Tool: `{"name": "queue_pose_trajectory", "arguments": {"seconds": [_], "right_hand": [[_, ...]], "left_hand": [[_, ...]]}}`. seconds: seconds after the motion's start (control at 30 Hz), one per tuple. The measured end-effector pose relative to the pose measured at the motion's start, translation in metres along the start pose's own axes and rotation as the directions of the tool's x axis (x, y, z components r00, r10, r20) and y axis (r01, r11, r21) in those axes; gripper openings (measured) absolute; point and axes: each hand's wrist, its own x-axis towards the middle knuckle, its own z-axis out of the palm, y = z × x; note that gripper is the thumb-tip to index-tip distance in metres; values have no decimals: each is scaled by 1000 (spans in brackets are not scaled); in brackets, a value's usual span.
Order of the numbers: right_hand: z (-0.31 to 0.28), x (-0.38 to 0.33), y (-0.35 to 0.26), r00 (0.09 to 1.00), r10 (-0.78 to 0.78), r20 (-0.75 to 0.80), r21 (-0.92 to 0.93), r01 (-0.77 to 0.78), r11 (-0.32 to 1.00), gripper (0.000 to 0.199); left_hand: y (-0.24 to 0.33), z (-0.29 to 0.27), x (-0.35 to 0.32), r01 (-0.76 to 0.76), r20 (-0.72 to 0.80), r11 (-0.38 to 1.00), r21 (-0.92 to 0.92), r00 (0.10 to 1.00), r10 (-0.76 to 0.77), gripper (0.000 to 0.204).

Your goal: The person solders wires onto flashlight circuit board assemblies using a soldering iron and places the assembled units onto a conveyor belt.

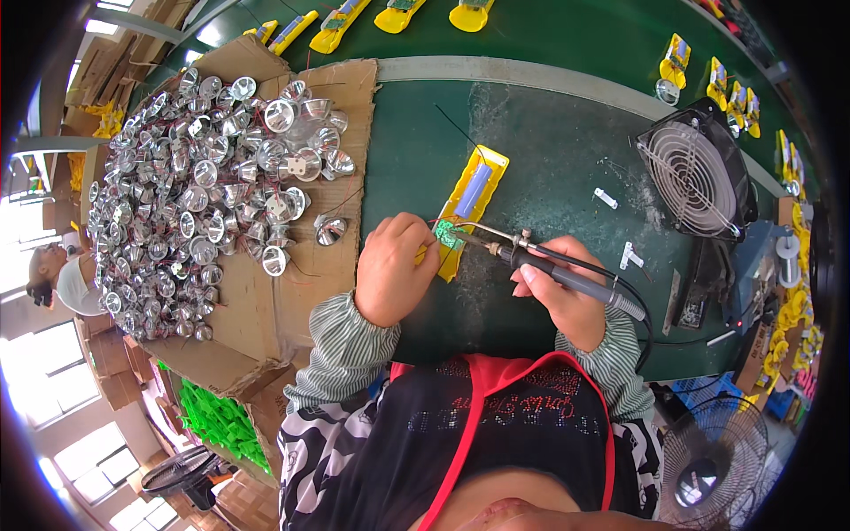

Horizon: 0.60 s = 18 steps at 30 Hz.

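Note:
In my right hand [567, 296] is a soldering iron [567, 280] with a grey handle and a thin metal tube clamped alongside. Its tip points left and meets a small green circuit board [448, 234]. That board sits in a long yellow casing [485, 162], which lies slantwise on the bench with a blue-violet cylindrical battery [474, 191] in it. My left hand [394, 265] is closed at the board's left edge, thumb and fingers pinched. A bit of yellow shows between them, but I cannot make out what they grip. Thin red and black wires run near the board.
Many silver reflector cups [205, 173] fill a cardboard box [354, 106] on the left. A square fan [695, 173] stands at right. Two white plastic pieces, including a T-shaped one [631, 257], lie on the green bench. More yellow casings [341, 22] line the far side. A person [80, 279] is at far left.

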Motion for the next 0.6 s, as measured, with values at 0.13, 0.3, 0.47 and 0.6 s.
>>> {"name": "queue_pose_trajectory", "arguments": {"seconds": [0.13,0.3,0.47,0.6], "right_hand": [[-2,-1,-1,1000,2,4,-56,-2,998,16],[0,-3,-3,999,-25,23,-38,26,999,16],[-7,-10,-4,1000,-27,0,-27,27,999,17],[-9,-13,-8,1000,-7,-17,-20,7,1000,17]], "left_hand": [[-1,-1,0,2,-3,1000,-4,1000,-2,8],[1,-5,-4,-9,-21,1000,21,1000,9,14],[-1,-36,-25,36,-118,997,72,993,-27,34],[-14,-50,-54,241,34,957,-164,970,-239,47]]}}
